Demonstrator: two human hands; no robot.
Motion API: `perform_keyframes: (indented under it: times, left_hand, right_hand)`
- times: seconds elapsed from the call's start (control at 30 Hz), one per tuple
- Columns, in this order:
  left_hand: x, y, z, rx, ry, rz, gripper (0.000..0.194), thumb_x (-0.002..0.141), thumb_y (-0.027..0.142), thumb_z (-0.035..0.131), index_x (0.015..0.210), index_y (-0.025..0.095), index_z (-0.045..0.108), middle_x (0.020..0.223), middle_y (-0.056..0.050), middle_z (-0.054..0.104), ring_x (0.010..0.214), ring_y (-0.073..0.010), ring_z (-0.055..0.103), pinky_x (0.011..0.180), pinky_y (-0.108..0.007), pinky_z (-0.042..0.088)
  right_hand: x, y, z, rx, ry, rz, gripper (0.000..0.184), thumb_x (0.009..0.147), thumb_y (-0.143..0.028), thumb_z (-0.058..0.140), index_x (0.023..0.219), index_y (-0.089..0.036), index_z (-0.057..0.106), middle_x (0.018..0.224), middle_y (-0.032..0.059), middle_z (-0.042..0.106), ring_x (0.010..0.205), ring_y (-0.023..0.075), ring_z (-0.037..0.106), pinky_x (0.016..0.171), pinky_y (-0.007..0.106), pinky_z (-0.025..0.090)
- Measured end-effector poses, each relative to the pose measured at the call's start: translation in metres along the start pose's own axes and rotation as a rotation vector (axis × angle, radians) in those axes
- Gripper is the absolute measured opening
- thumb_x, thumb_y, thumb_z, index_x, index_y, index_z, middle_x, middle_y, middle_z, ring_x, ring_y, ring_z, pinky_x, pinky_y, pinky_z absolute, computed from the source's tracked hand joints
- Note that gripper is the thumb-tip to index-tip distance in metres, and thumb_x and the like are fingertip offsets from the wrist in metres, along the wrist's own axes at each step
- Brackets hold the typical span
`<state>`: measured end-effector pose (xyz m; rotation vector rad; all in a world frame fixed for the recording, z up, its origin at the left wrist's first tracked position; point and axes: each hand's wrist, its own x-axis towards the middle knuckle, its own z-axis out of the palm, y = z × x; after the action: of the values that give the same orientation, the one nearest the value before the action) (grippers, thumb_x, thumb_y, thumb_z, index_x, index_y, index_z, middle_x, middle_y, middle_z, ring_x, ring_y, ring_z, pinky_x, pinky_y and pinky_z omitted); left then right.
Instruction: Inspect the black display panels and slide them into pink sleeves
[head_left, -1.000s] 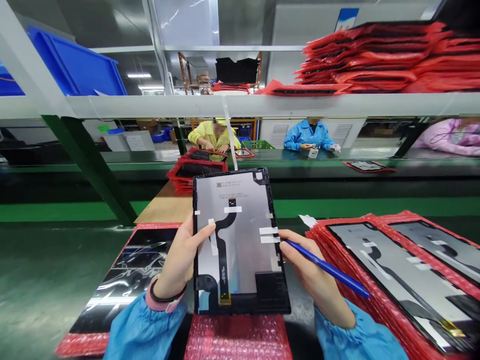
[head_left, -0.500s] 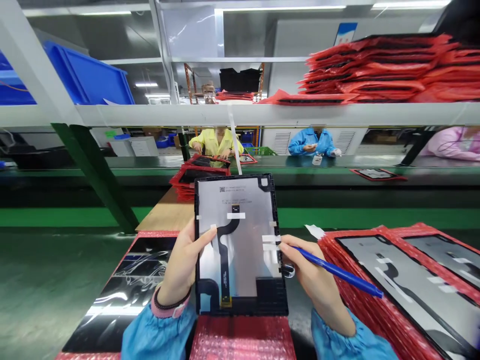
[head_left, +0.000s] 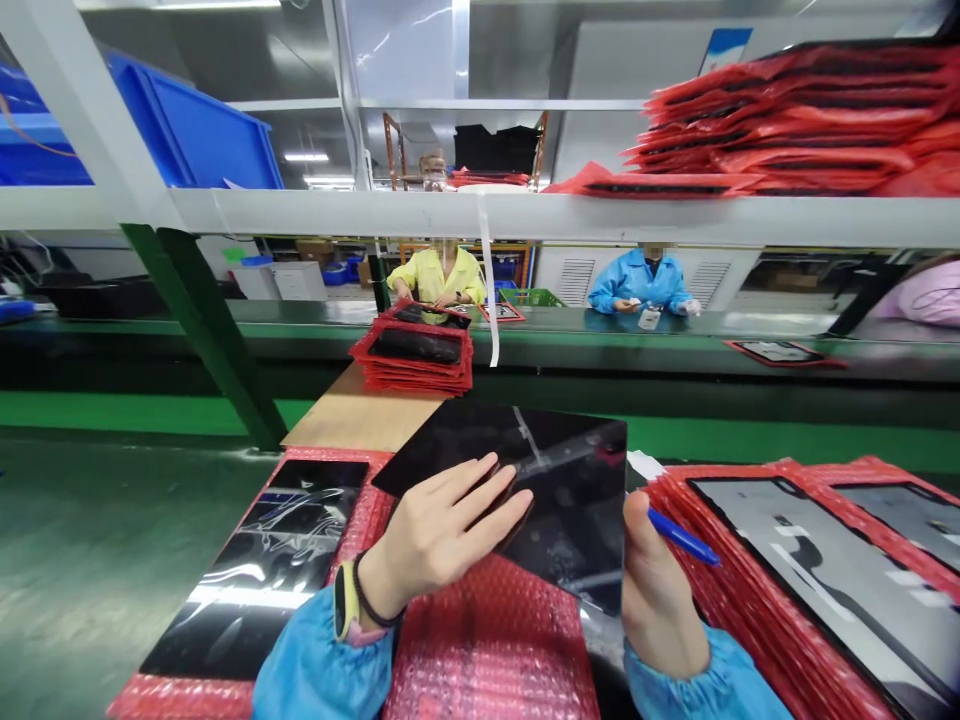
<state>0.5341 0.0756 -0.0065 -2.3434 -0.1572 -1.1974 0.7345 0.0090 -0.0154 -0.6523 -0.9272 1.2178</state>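
Observation:
A tablet screen point(head_left: 577, 500) is tilted above the bench, its glossy black front toward me. Along its right edge, my right hand point(head_left: 660, 590) grips it, fingers mostly hidden behind. A blue pen point(head_left: 684, 538) sticks out to the right from that same hand. My left hand point(head_left: 450, 525) lies across the screen's front with its fingers stretched out and a little apart; its thumb is hidden. Beneath the screen is a red bubble-wrap sheet point(head_left: 495, 640).
Another black screen point(head_left: 255, 570) lies on red bubble wrap at left. Stacked screens in red wrap point(head_left: 810, 570) stand at right, backs up. Ahead is a red-wrapped pile point(head_left: 416, 365) on a wooden board point(head_left: 360, 410). A white shelf beam point(head_left: 300, 212) crosses above; co-workers sit beyond.
The screen has flipped from its silver, taped back to its black front and now sits slanted. My left hand has gone from gripping its left edge to lying on its front.

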Motion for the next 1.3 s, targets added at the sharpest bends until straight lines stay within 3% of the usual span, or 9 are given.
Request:
perform_keyframes:
  times: [0.2,0.37,0.57,0.73,0.9,1.0,1.13,1.2,1.3]
  left_hand:
    - [0.014,0.021,-0.008,-0.233,0.034,-0.015,0.034,0.087,0.037,0.065,0.111,0.013,0.067,0.111,-0.014,0.074,0.123,-0.0310,0.058,0.106,-0.049,0.046]
    - [0.019,0.042,-0.017,-0.504,0.068,-0.089,0.013,0.082,0.006,0.065,0.093,0.012,0.069,0.096,-0.007,0.078,0.104,-0.0227,0.070,0.107,-0.041,0.048]
    - [0.008,0.042,-0.016,-0.662,0.366,-0.701,0.021,0.085,0.002,0.059,0.094,0.019,0.067,0.089,-0.003,0.074,0.085,-0.0160,0.072,0.077,-0.026,0.059]
    - [0.001,0.022,-0.015,-0.660,0.509,-1.024,0.008,0.091,0.016,0.057,0.087,0.021,0.062,0.056,0.006,0.061,0.046,-0.0081,0.059,0.049,-0.017,0.050]
    - [0.003,0.003,-0.013,-1.190,0.528,-1.305,0.012,0.086,0.031,0.065,0.084,0.022,0.058,0.063,0.003,0.065,0.052,-0.0121,0.064,0.049,-0.021,0.054]
    - [0.010,0.005,-0.011,-1.487,0.723,-1.357,0.009,0.083,0.024,0.067,0.081,0.021,0.060,0.076,0.003,0.065,0.067,-0.0099,0.065,0.061,-0.019,0.056]
    - [0.019,0.011,-0.009,-1.381,1.125,-1.525,0.005,0.087,0.020,0.061,0.085,0.020,0.065,0.092,0.001,0.068,0.091,-0.0106,0.066,0.084,-0.020,0.054]
    - [0.020,0.012,-0.012,-1.328,1.208,-1.565,0.010,0.090,0.020,0.057,0.086,0.020,0.067,0.094,0.000,0.069,0.097,-0.0114,0.065,0.092,-0.023,0.051]
    - [0.020,0.009,-0.018,-1.351,1.268,-1.455,0.013,0.091,0.020,0.056,0.085,0.022,0.067,0.091,0.002,0.070,0.095,-0.0124,0.066,0.091,-0.026,0.052]
  right_hand:
    - [-0.003,0.003,0.000,0.156,-0.021,0.019,0.068,0.061,-0.053,0.085,0.121,-0.030,0.064,0.099,0.0069,0.077,0.096,0.0312,0.072,0.087,0.048,0.057]
    - [-0.008,0.008,-0.002,0.090,-0.053,-0.003,0.065,0.059,-0.052,0.086,0.117,-0.031,0.067,0.092,0.0052,0.078,0.100,0.0325,0.071,0.092,0.047,0.055]
    - [-0.022,0.022,-0.027,0.089,0.068,-0.062,0.051,0.063,-0.042,0.086,0.111,-0.038,0.070,0.088,-0.0028,0.078,0.087,0.0202,0.074,0.082,0.029,0.059]
    - [-0.028,0.013,-0.022,0.159,0.123,-0.022,0.051,0.056,-0.050,0.088,0.102,-0.035,0.073,0.089,0.0014,0.078,0.085,0.0290,0.073,0.082,0.044,0.059]
    - [-0.031,0.003,-0.019,0.183,0.144,-0.003,0.037,0.053,-0.053,0.088,0.082,-0.034,0.075,0.087,0.0050,0.078,0.084,0.0335,0.072,0.080,0.050,0.057]
    - [-0.032,0.003,-0.018,0.122,0.126,0.026,0.040,0.049,-0.055,0.088,0.080,-0.033,0.073,0.086,0.0042,0.077,0.091,0.0363,0.071,0.081,0.053,0.056]
    - [-0.027,0.005,-0.013,0.098,0.062,0.098,0.039,0.052,-0.054,0.087,0.081,-0.032,0.073,0.088,0.0049,0.077,0.106,0.0378,0.066,0.090,0.052,0.054]
    - [-0.022,0.007,-0.008,0.109,0.046,0.080,0.040,0.057,-0.049,0.086,0.091,-0.033,0.073,0.093,0.0038,0.077,0.111,0.0357,0.065,0.095,0.050,0.053]
    - [-0.015,0.009,0.005,0.065,0.000,-0.002,0.055,0.058,-0.036,0.088,0.110,-0.035,0.069,0.109,0.0025,0.074,0.118,0.0337,0.061,0.102,0.049,0.049]
